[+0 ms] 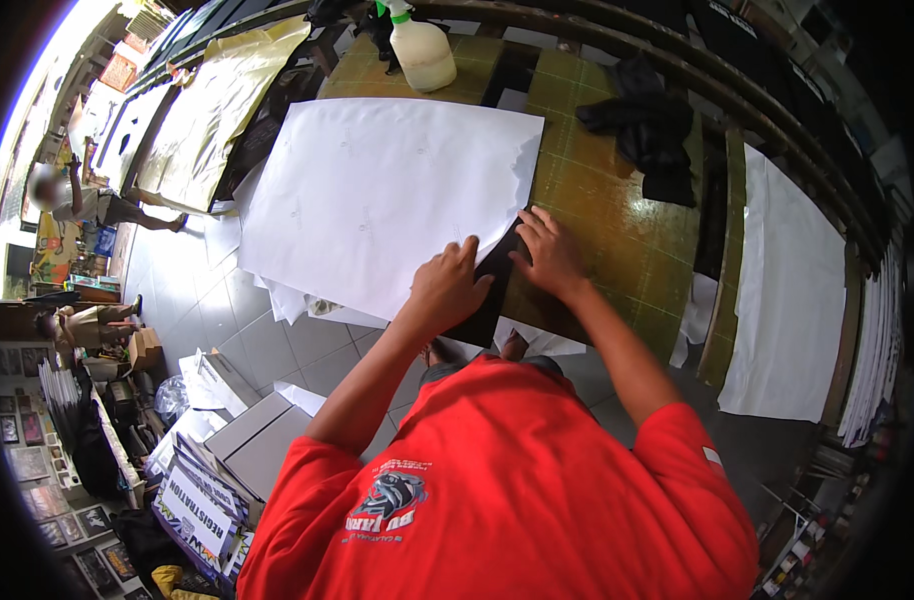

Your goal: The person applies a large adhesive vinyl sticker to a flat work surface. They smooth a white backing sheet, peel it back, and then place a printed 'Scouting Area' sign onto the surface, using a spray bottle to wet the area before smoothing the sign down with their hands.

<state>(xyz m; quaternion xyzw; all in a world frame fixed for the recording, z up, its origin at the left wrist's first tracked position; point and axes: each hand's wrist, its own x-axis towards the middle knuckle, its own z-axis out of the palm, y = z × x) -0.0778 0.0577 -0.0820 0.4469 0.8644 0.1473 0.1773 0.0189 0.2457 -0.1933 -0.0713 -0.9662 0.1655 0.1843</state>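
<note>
A large white sheet [367,195] with faint printed marks lies over the worktable, covering most of a black sheet or panel [483,311] that shows along its lower right edge. My left hand [449,281] rests on the white sheet near that edge, fingers spread. At the sheet's right edge, my right hand [548,251] touches the border between the black piece and the green-brown cutting mat [614,262]; whether its fingertips pinch anything cannot be told. A spray bottle [424,52] with cloudy liquid stands beyond the sheet. Black cloth [644,127] lies crumpled on the mat at the right.
Another white sheet [791,300] lies on a narrow board at the right. Yellowish film [217,112] covers a table at the left. Cardboard boxes [258,442] and printed boards [194,510] stand on the floor at lower left. Two people [89,202] are at the far left.
</note>
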